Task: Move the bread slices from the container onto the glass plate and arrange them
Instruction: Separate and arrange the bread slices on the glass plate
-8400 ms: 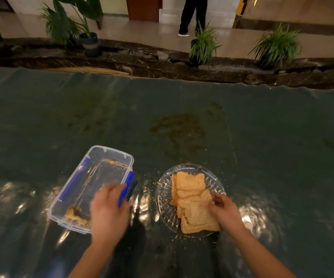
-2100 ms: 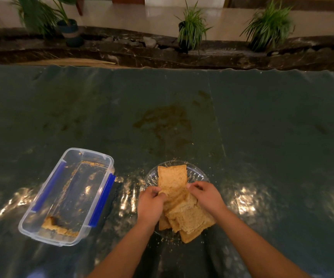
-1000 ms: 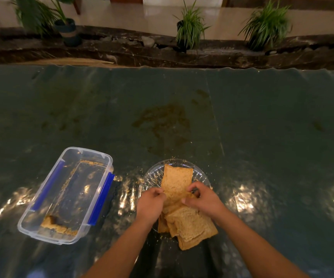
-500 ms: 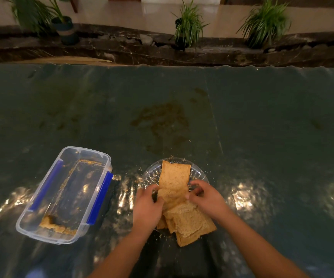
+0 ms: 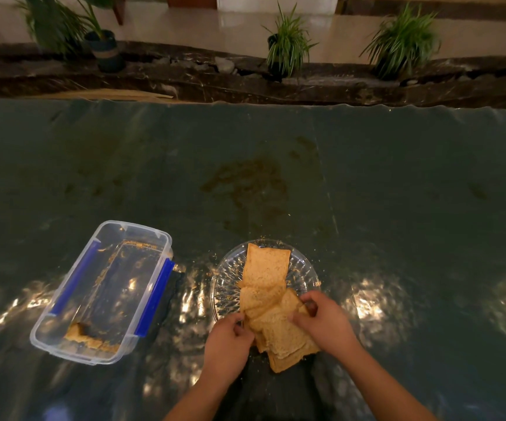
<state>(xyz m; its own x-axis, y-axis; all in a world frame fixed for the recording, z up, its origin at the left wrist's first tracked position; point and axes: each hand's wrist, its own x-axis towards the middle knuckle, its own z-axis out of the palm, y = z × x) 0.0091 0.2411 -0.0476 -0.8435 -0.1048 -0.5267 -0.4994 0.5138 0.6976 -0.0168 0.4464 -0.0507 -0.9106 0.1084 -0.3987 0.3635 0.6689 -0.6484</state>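
Several brown bread slices (image 5: pixel 265 268) lie in an overlapping row on the cut-glass plate (image 5: pixel 226 278), and the nearest ones hang over its near rim. My left hand (image 5: pixel 227 344) pinches the left edge of the near slices. My right hand (image 5: pixel 324 320) grips their right edge. The clear plastic container (image 5: pixel 72 302) with blue clips stands open to the left of the plate. It holds only crumbs and a broken bread piece (image 5: pixel 86 337) at its near end.
A dark green glossy cloth (image 5: pixel 397 192) covers the table, with a brown stain (image 5: pixel 245 183) beyond the plate and crumbs around it. Past the far edge run a stone ledge and potted plants (image 5: pixel 285 50).
Both hands have slid from the middle of the row down to the nearest slices. The far slice now lies flat on the plate, uncovered.
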